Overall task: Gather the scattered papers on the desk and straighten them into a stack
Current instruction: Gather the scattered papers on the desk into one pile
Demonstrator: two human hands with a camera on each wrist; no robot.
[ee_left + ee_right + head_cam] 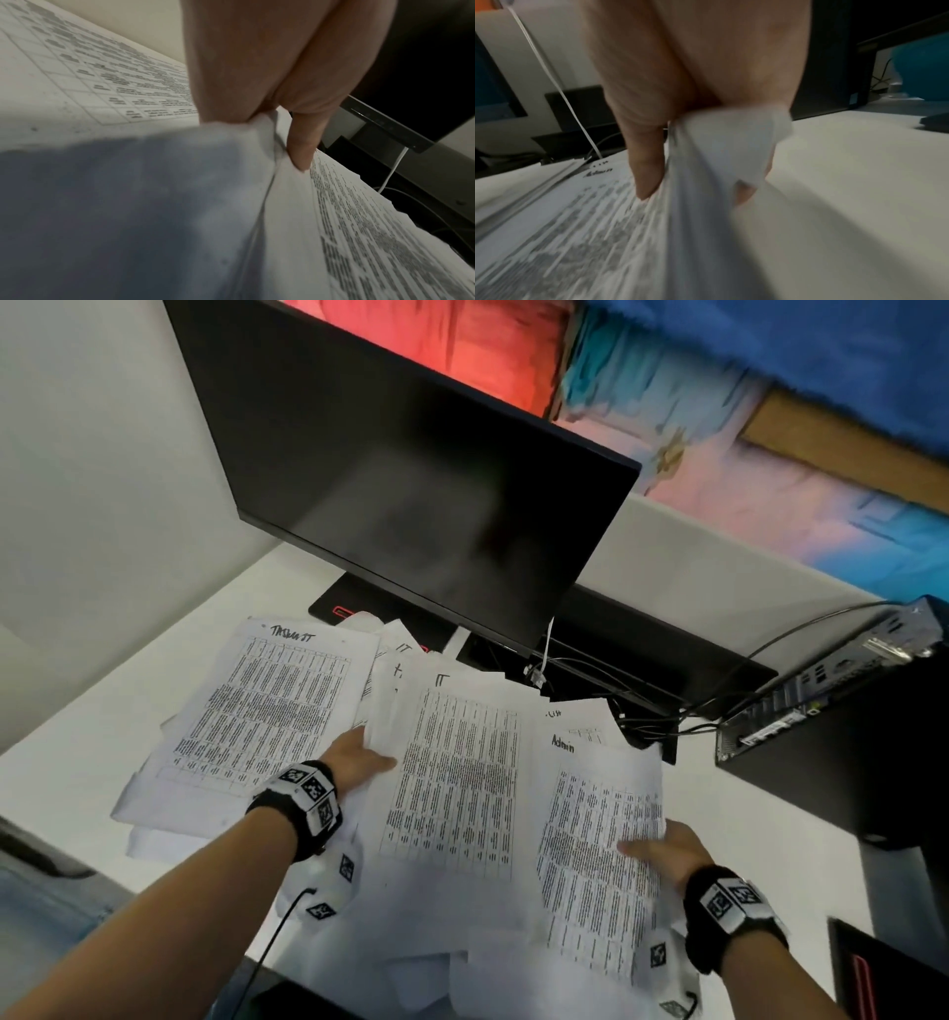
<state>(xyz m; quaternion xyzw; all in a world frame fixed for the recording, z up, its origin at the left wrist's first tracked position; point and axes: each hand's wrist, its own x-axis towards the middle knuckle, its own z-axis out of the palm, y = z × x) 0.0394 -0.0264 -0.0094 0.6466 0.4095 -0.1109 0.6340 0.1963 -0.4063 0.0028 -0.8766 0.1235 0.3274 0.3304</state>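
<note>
From the head view, loose papers (452,778) are seen spread on the desk (77,762) before the monitor (411,469), gripped at either edge by the left hand (354,760) and right hand (662,850). In the left wrist view, sheets are pinched under the thumb (303,142). In the right wrist view, a bunched edge is clamped between the thumb (647,162) and curled fingers.

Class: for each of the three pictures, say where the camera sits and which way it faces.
Head: worn high, facing down over the monitor and papers; both forearms show.
Left wrist: faces along the left hand, thumb on a paper edge.
Right wrist: faces along the right hand, gripping paper.
Shared: all show the printed papers.
</note>
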